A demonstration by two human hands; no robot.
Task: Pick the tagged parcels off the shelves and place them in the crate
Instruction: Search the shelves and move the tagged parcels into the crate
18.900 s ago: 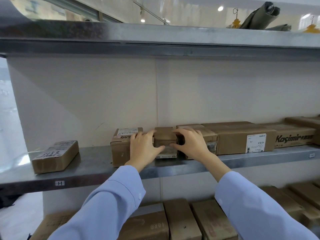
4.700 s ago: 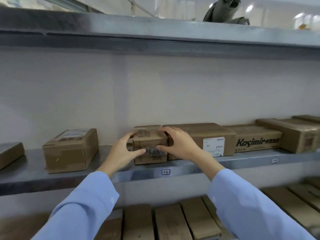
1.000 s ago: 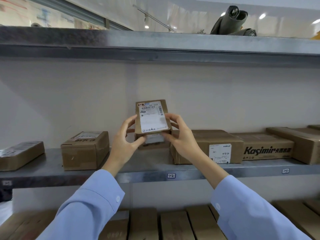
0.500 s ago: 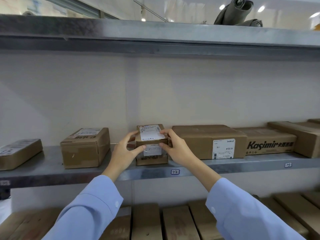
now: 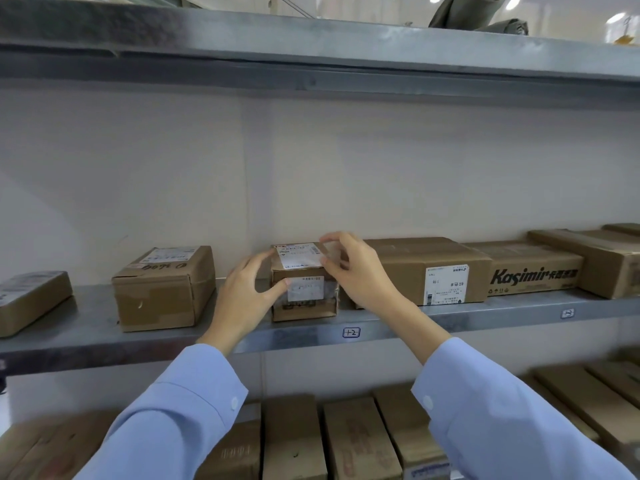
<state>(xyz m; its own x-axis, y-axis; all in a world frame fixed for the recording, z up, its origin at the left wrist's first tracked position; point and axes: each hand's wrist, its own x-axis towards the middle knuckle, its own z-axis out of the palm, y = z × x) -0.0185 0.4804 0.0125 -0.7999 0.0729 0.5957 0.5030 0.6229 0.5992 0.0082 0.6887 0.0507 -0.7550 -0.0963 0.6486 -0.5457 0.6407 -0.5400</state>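
Task item: the small parcel (image 5: pixel 304 282) stands at centre frame on the middle shelf (image 5: pixel 485 318), close to the front lip. It has one label on top and one on the front face (whether this is one box or two stacked cannot be told).
Left hand: the left hand (image 5: pixel 246 299) grips the parcel's upper left corner, with the thumb on the front label and the fingers curled over the top edge.
Right hand: the right hand (image 5: pixel 356 271) pinches the top right edge, though the fingertips are blurred.
Reason for hold: judged as a two-sided grip that keeps the parcel square and its labels readable.
Crate: not in view.
Left clearance: an open gap separates the parcel from the brown box (image 5: pixel 162 289) at mid-left, and the left hand occupies this gap.
Right clearance: the large box (image 5: pixel 415 271) sits just beside the parcel, which leaves no room to slide that way.
Overhead: the upper shelf (image 5: pixel 311 46) is well above, so there is room to lift.
Front: the lip is open, and a straight pull toward the person is judged the cleanest exit.
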